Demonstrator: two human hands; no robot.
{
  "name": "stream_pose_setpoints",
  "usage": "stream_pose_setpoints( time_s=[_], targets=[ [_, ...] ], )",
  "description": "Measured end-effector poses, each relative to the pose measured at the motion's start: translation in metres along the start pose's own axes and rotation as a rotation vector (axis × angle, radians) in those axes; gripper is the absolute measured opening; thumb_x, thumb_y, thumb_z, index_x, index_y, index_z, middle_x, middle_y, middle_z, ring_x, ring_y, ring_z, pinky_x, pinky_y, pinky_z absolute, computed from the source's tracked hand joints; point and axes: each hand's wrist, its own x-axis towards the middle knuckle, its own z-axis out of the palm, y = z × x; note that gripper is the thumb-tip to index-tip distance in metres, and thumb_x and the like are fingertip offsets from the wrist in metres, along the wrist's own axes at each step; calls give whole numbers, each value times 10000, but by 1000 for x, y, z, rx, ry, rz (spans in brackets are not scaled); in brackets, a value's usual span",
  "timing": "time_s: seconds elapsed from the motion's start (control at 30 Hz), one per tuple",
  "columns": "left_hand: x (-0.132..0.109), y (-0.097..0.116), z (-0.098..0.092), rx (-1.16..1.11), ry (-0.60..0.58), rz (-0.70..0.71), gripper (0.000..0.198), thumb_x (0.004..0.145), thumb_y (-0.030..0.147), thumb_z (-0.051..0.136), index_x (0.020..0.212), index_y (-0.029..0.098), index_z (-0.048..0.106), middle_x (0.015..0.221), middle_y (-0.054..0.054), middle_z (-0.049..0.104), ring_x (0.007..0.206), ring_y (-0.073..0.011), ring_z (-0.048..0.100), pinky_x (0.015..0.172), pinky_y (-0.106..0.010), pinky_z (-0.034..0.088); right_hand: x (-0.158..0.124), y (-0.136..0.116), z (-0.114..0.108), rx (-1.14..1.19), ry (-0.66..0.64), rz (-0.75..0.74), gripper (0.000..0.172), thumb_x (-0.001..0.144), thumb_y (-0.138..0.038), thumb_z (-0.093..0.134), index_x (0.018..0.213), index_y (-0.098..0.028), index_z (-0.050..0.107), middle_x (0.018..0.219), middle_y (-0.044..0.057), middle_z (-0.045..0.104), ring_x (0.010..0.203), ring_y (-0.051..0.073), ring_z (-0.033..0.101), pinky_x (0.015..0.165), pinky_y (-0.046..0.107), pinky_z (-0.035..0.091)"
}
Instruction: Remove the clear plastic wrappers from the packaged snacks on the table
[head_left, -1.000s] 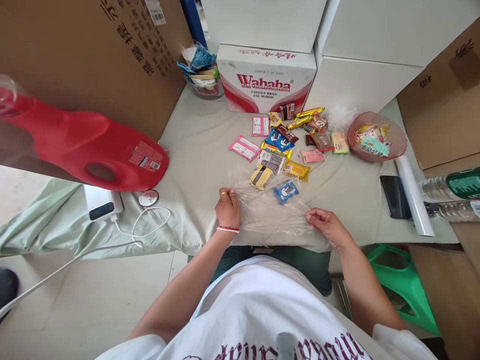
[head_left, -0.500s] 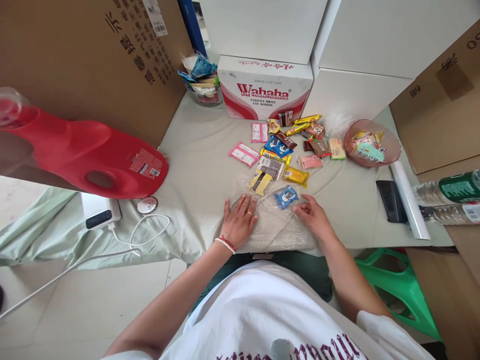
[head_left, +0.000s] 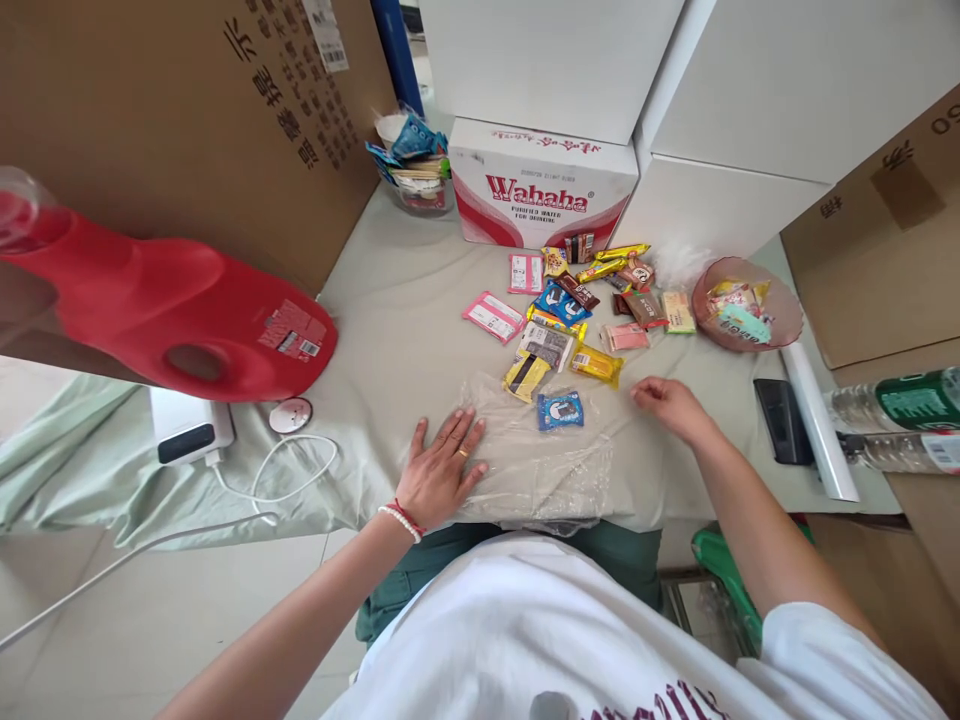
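Note:
A sheet of clear plastic wrap (head_left: 547, 455) lies flat on the cloth-covered table (head_left: 405, 340) right in front of me. My left hand (head_left: 439, 472) rests flat on its left edge, fingers spread. A small blue snack packet (head_left: 559, 410) sits on the wrap's far part. To the right of the wrap, my right hand (head_left: 670, 403) lies on the cloth with fingers loosely curled and nothing visible in them. Several wrapped snacks (head_left: 581, 300) are scattered just beyond.
A pink bowl of snacks (head_left: 746, 303) stands at the right, with a wrap roll (head_left: 819, 420), a dark phone (head_left: 780, 420) and bottles (head_left: 900, 420) near it. A red jug (head_left: 165, 310), a charger (head_left: 187, 435) and cardboard boxes stand left. The Wahaha box (head_left: 540, 190) is behind.
I have laid the stretched plastic wrap down flat. My left hand opened and now presses on it. My right hand let go and slid right onto the cloth.

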Motion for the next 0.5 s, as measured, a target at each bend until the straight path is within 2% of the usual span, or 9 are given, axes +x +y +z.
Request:
stream_pose_setpoints(
  time_s=[0.1, 0.2, 0.27, 0.33, 0.43, 0.5],
  targets=[
    [-3, -2, 0, 24, 9, 23, 653, 1058, 478, 414, 1665, 266, 300, 1710, -132, 326, 1565, -314, 378, 1308, -613, 16, 49, -23, -15, -393, 193, -135, 233, 900, -300, 575, 968, -180, 762, 906, 86, 741, 802, 227, 625, 739, 328, 450],
    [-3, 0, 0, 27, 5, 12, 630, 1057, 470, 423, 1651, 277, 340, 1703, -128, 341, 1560, -312, 389, 1310, -618, 31, 97, -60, -6, -628, 229, -347, 361, 919, -162, 510, 1175, -143, 764, 1134, 155, 734, 1058, 297, 604, 906, 377, 466],
    [-3, 1, -1, 16, -2, 6, 624, 1054, 473, 429, 1645, 286, 355, 1697, -123, 355, 1558, -312, 392, 1310, -624, 54, 123, -84, 7, -670, 176, -478, 482, 909, -112, 504, 1347, -142, 700, 1290, 159, 697, 1212, 317, 530, 1018, 404, 431],
    [-2, 1, -2, 2, -4, 4, 625, 1047, 479, 440, 1640, 294, 366, 1693, -119, 368, 1557, -317, 394, 1307, -633, 80, 142, -103, 21, -708, 99, -551, 553, 898, -102, 529, 1436, -157, 643, 1408, 145, 651, 1294, 326, 470, 1069, 430, 399],
    [-2, 1, -2, -14, 0, 0, 628, 1037, 477, 461, 1635, 304, 378, 1683, -121, 392, 1552, -321, 402, 1305, -635, 114, 158, -115, 30, -761, 56, -550, 508, 896, -130, 563, 1390, -161, 674, 1422, 149, 648, 1331, 342, 445, 1098, 476, 374],
    [-1, 1, -2, -17, 2, -3, 626, 1039, 468, 460, 1636, 301, 375, 1683, -124, 392, 1554, -316, 400, 1307, -631, 110, 160, -116, 28, -700, 120, -524, 454, 910, -158, 557, 1341, -150, 700, 1359, 162, 680, 1312, 346, 474, 1124, 494, 364]
  ],
)
